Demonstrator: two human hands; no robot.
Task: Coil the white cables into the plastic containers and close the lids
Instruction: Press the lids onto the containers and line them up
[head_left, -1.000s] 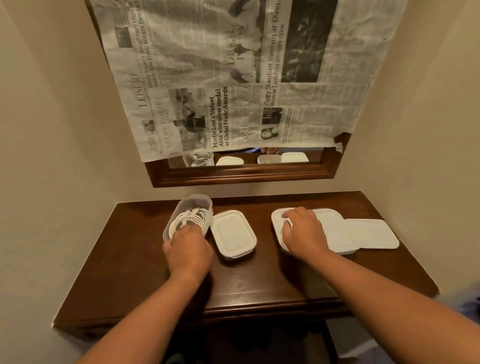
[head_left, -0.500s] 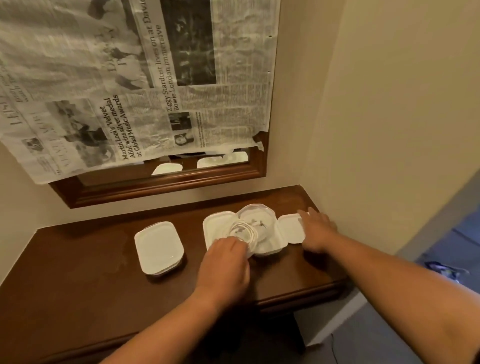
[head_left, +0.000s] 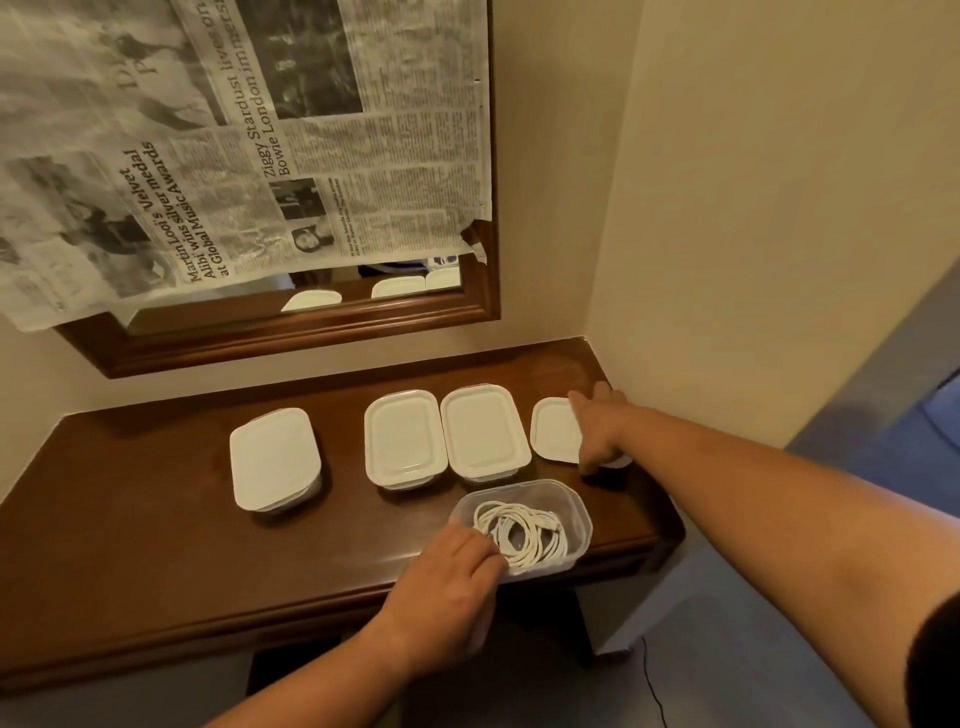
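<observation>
A clear plastic container (head_left: 574, 512) without a lid stands near the front edge of the wooden table (head_left: 130, 509), with a coiled white cable (head_left: 524, 532) inside. My left hand (head_left: 447, 577) holds the container's near left corner. My right hand (head_left: 597, 426) rests on a loose white lid (head_left: 550, 428) at the back right, fingers spread over it. Three lidded containers stand behind: one to the left (head_left: 272, 457), one in the middle (head_left: 402, 439) and one to its right (head_left: 483, 428).
The table fills a corner, with walls at the left, back and right. A wood-framed mirror (head_left: 311, 327) covered with newspaper (head_left: 234, 140) hangs above it. A thin black cord (head_left: 654, 686) lies on the grey floor at the lower right.
My left hand has brought the open container with the cable from on top of the lidded ones down to the front edge. My right hand stays on the loose lid. The view swung right.
</observation>
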